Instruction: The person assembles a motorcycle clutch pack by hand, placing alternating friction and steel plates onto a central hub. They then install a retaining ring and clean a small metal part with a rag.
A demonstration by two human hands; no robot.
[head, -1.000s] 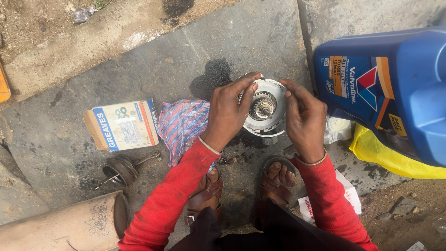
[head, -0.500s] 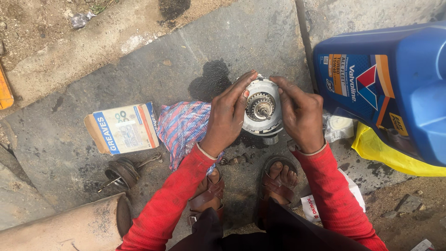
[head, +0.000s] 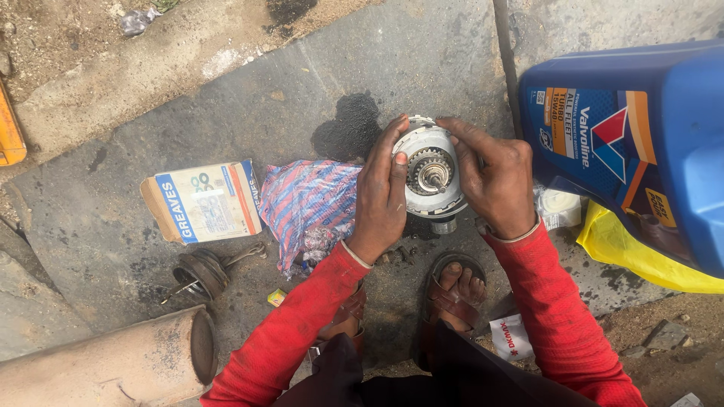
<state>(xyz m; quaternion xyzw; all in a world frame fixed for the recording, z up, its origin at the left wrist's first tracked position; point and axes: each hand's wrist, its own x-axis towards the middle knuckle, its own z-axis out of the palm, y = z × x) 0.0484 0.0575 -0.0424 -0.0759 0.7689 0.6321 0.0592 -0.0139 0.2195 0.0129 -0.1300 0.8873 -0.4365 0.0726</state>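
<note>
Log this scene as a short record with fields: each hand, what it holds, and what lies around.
left hand: grips the left side of the round metal clutch part
right hand: grips the part's right side, fingers over its top rim
part: round, silver, toothed hub and shaft at its centre, held over a stone slab
left of hands: striped cloth, cardboard box, rubber boot, metal pipe
right of hands: blue oil can on a yellow bag
feet: in sandals

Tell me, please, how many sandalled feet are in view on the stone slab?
2: the left foot shows below the left hand, partly hidden by the red sleeve; the right foot sits below the round metal part held by both hands.
</note>
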